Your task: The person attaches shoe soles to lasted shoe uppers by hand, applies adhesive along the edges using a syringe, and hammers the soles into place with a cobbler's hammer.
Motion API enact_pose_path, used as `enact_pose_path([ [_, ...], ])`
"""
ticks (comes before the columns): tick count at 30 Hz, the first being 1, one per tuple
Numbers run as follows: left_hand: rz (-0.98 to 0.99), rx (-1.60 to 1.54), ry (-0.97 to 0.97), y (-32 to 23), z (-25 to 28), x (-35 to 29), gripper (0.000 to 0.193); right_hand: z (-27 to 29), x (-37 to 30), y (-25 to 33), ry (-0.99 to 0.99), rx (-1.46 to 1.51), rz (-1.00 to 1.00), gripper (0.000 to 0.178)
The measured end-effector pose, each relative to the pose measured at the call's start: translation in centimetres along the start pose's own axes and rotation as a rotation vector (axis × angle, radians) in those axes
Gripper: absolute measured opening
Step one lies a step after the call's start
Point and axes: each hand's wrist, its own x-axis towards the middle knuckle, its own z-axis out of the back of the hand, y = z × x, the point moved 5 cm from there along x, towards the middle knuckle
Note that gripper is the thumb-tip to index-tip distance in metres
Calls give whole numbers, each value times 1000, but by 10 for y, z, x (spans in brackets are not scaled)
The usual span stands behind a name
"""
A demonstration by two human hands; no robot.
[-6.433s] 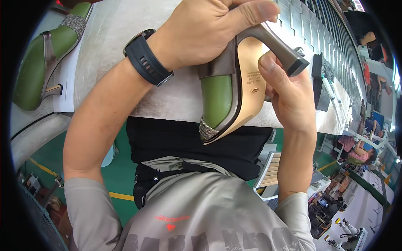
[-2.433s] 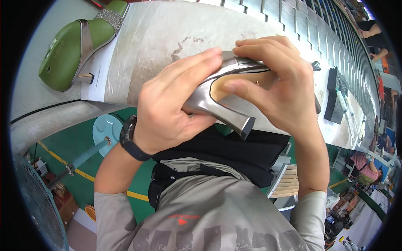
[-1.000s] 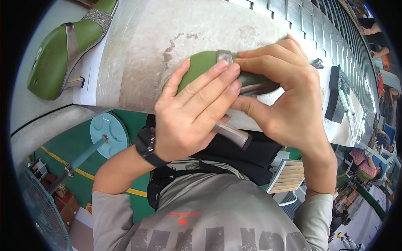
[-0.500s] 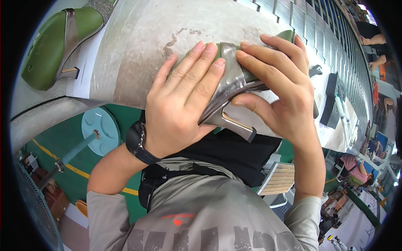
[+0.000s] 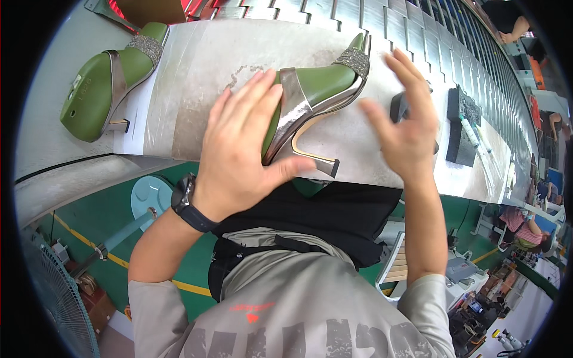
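Note:
A high-heeled sandal [image 5: 293, 105] on a green shoe last lies on its side on the worktable. It has metallic straps, a glittery band near the toe and a slim heel with a dark tip. My left hand [image 5: 236, 140] lies over the back end of the last, fingers stretched out flat, thumb apart and pointing at the heel; it partly hides the last. Away from the sandal on its right, my right hand [image 5: 409, 122] is raised with spread fingers, slightly blurred, and holds nothing. Beside it on the table is a dark tool [image 5: 399, 107], partly covered.
A matching sandal [image 5: 98, 92] on a green last lies at the left of the worktable [image 5: 197, 71]. To the right are a black block [image 5: 462, 128] and slim white tubes [image 5: 471, 132]. Metal conveyor slats [image 5: 412, 30] run along the far side. A fan [image 5: 57, 292] stands at lower left.
My right hand has let go of the sandal and moved off it, uncovering the toe and glittery band. My left hand has shifted slightly left but remains on the last.

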Motion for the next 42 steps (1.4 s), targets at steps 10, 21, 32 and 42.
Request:
enact_pose_path([
  [10,-19,-291,155,-2,-24,71,65,36,-59,-53,-18,-331,-127,49],
  [21,135,-212,204,-12,-26,86,58,31,-37,-32,200,-238,-280,40],
  [32,-18,-288,246,-13,-41,102,87,26,-17,-31,-44,1081,-611,44],
  [42,-30,-242,292,-10,-39,104,97,18,50,-33,317,721,-688,34],
])
